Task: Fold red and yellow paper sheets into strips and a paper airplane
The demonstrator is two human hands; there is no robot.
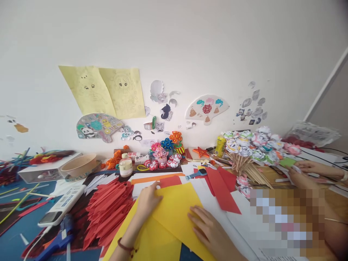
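A large yellow paper sheet (178,208) lies folded on the table in front of me. My left hand (148,201) presses down on its upper left edge, fingers together and flat. My right hand (209,230) rests flat on the sheet's lower right part, fingers spread a little. Neither hand grips anything. A pile of folded red paper pieces (108,212) lies just left of my left hand. Red paper strips (223,188) and white sheets lie just beyond the yellow sheet.
Another person's hands (304,174) work at the right beside a bunch of paper flowers on sticks (250,148). Small paper flowers (163,156), a small bottle (125,165), a bowl (78,165), a glue bottle (220,145) and a blue glue gun (58,239) crowd the table.
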